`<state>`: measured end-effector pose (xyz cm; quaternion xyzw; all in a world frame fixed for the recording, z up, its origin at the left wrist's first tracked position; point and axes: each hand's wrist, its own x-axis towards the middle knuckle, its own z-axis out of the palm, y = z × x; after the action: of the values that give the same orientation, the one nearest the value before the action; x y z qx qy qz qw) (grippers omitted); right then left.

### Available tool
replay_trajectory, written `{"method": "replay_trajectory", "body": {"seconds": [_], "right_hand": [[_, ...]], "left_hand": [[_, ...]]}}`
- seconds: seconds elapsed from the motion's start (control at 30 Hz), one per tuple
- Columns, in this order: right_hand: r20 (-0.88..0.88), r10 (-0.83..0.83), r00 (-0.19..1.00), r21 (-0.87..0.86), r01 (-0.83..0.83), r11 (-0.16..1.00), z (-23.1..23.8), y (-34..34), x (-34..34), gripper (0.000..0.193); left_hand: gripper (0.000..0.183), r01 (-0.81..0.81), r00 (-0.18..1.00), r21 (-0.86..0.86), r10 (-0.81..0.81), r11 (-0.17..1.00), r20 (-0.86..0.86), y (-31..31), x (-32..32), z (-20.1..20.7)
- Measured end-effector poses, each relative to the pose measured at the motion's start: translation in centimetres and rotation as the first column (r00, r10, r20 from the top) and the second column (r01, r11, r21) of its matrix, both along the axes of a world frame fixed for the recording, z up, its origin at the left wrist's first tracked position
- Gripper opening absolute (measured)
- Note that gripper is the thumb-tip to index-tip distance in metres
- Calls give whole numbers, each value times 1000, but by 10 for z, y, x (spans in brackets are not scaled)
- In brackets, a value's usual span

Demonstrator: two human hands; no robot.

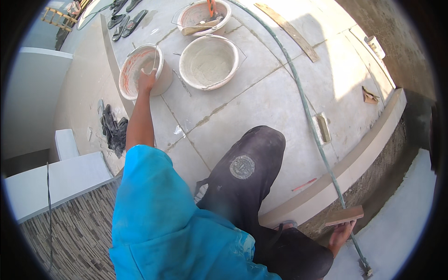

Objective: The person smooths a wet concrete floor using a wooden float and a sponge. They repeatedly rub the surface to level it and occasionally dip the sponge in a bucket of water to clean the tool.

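My left arm reaches forward to a pale bucket (125, 84) with reddish smears inside. There my left hand (146, 80) is closed at the near side of its opening, on the thin wire handle (155, 58). At the lower right, my right hand (342, 238) holds a short flat brown block (345, 216) from beneath. A second bucket (184, 63), holding a grey cement-like mix (210, 66), stands right of the first. Behind it, a third bucket (223, 23) contains an orange-handled tool (211, 7) and a wooden-looking piece (200, 28).
A green hose (298, 79) crosses the tiled floor (252, 107). A plank (289, 30) lies beyond it. Near the raised ledge (345, 175) are a rectangular floor opening (322, 128) and a red stick (304, 185). Black cloth (114, 130) and sandals (135, 23) lie left.
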<state>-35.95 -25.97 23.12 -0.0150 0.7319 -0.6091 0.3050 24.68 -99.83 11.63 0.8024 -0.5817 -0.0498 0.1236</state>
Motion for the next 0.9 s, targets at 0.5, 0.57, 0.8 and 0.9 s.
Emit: {"method": "replay_trajectory", "body": {"seconds": [0.5, 0.57, 0.8, 0.9], "right_hand": [[-284, -150, 947, -181, 100, 978, 114, -83, -35, 62], [-269, -189, 945, -134, 158, 978, 116, -90, -45, 64], [-174, -247, 953, -327, 181, 928, 80, -100, -104, 39], [-136, -288, 948, -420, 208, 883, 61, -102, -138, 40]], "left_hand": [[40, -436, 492, -172, 73, 884, -868, -17, 56, 104], [34, -489, 509, -231, 60, 841, -859, 30, 23, 123], [37, -241, 682, -300, -59, 923, -729, 105, -43, 287], [35, -233, 723, -338, -70, 912, -687, 152, -90, 354]]}}
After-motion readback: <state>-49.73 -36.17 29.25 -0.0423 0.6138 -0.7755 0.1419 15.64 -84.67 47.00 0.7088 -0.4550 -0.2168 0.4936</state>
